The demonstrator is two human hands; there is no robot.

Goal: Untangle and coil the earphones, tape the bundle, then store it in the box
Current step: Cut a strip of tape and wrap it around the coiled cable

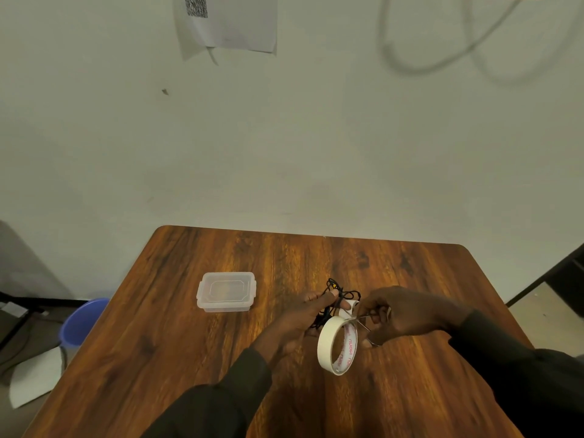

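Head view, taping stage. The left hand (311, 314) was clenched on the coiled black earphones (336, 294), held just above the counter (221, 358) a little to the right of its middle; loops of cord stood out above and below the fingers. A short white strip of tape ran from the bundle to the tape roll (336, 344), which hung on edge just below and to the right of the bundle, between the two hands. The right hand (398, 314) grasped a small pair of scissors (368, 324), whose thin metal blades pointed toward the strip where it left the roll; whether the blades were already closed on the tape could not be told.

The step in hand appeared to be the cutting of the tape, with coiling apparently finished and the strip seemingly already stuck to the bundle. The next move would call for a clean cut close to the roll, with the cord kept clear of the blades, and then for the free end to be pressed round the coil.

The clear plastic box (226, 292) stood toward the left side of the counter, well apart from the hands, with its lid on; it would need opening before the bundle could go in.
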